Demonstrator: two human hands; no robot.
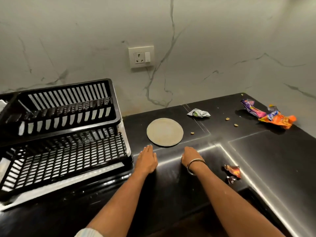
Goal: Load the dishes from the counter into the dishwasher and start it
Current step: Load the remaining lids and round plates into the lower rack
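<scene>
Here the round, flat, pale grey plate point(165, 132) lies face up on the black stone counter point(266, 156), just beyond our two hands and well apart from the wall. Our left hand point(147, 160) rests flat on the counter with straight fingers, its tips close to the plate's near rim; it holds nothing. Our right hand point(191, 156), a metal bangle point(195, 165) at the wrist, rests knuckles up with its fingers bent under and out of sight, so we cannot tell whether it grips anything. To the left stands a black slatted plastic two-tier dish rack point(61, 132). Crumpled snack wrappers point(271, 115) and crumbs point(227, 119) lie to the right. No dishwasher is in view. We judge the risk thus: the plate sits flush on a slick surface, so fingers may fail to get under its rim and push it away.
</scene>
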